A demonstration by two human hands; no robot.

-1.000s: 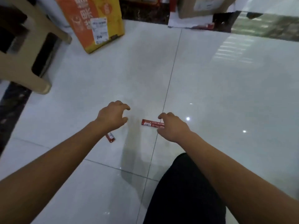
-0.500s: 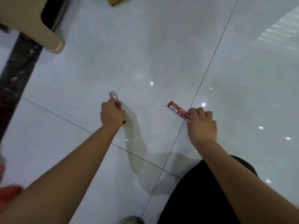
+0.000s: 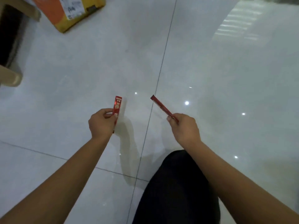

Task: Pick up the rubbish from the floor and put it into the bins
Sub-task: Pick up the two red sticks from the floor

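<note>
Over the pale glossy floor point(image 3: 210, 70), the left hand point(image 3: 101, 123) is closed in a pinch. Its thumb and curled fingers are pressed on the lower half of the first red packet point(image 3: 117, 105). This packet is kept nearly upright, with its printed face turned to the camera, and the marking "1-2" can be read near its top.

The grip of the right hand point(image 3: 184, 128) is closed as well, thumb against curled fingers, on the lower end of the second red packet point(image 3: 160, 106). That packet is tilted, with its free end pointed up and to the left. It is seen almost from the edge, so its print cannot be read.

Both packets seem to be lifted off the floor, though from above this is hard to judge. A dark tile joint point(image 3: 162, 62) runs between the two hands. A knee in black cloth point(image 3: 176, 191) is seen below the right forearm. At the far left, an orange and yellow carton point(image 3: 64, 10) and a beige chair leg point(image 3: 11, 78) are standing on the floor.
</note>
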